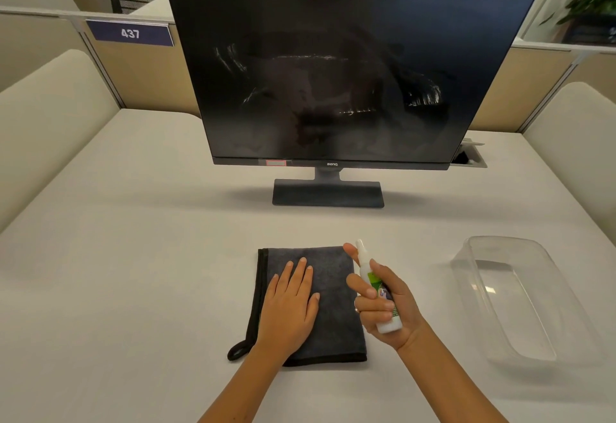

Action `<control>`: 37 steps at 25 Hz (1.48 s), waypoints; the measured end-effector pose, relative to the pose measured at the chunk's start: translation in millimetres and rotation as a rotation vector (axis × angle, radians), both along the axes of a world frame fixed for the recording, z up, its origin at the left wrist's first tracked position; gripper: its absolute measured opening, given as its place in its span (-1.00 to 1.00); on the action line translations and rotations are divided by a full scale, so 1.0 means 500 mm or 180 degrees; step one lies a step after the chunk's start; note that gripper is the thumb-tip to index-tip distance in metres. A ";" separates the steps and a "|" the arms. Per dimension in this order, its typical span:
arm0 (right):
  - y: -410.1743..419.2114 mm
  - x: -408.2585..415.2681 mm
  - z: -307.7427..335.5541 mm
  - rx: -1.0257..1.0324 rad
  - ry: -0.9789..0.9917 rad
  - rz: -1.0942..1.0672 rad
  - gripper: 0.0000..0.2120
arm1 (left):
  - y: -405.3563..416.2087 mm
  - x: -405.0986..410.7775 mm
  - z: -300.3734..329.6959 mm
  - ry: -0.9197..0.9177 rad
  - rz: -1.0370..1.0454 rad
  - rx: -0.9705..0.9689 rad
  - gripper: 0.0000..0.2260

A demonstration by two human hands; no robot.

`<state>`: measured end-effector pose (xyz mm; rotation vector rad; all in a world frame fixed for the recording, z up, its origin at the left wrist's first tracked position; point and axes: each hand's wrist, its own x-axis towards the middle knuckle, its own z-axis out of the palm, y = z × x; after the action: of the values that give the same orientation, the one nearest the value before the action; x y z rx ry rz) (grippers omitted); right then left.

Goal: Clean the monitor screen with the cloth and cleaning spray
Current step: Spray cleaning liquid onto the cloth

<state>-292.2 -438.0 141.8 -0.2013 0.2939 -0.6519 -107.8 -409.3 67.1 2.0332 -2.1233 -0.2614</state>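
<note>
Lying folded on the desk [133,256], the grey cloth [336,292] sits under the left hand [290,302], which rests flat with fingers loosely spread. Just beside it, the right hand [386,302] is wrapped around the spray bottle [376,286], forefinger at the nozzle. Beyond both hands stands the streaked monitor [333,72]. Risk: a nozzle aimed past the cloth wets the desk; over-spraying could leave further streaks.

The left hand [289,302] lies flat, palm down, fingers together and extended forward. The right hand [383,306] is curled closed in a grip, index finger raised; both forearms reach from the near edge.
</note>
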 end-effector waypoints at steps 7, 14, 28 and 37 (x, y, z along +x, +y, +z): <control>0.002 0.013 0.005 0.0231 -0.0164 0.0189 -0.82 | 0.002 0.002 0.000 -0.0009 -0.0008 0.0010 -0.47; -0.005 0.027 -0.008 0.0330 0.1104 -0.1099 -0.38 | 0.000 0.002 -0.002 0.0037 -0.0017 0.0007 -0.47; -0.037 0.054 -0.029 -0.3431 0.5588 0.0654 -0.40 | 0.008 -0.002 0.014 -0.0018 0.0413 -0.0039 -0.53; 0.011 0.039 -0.028 -0.3581 0.5397 0.0783 -0.40 | -0.008 0.059 -0.016 0.0541 0.0170 -0.0061 -0.56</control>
<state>-272.7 -432.5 127.8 -1.8690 1.4730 -0.1735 -78.2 -413.1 59.1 1.9772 -1.9605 -0.3895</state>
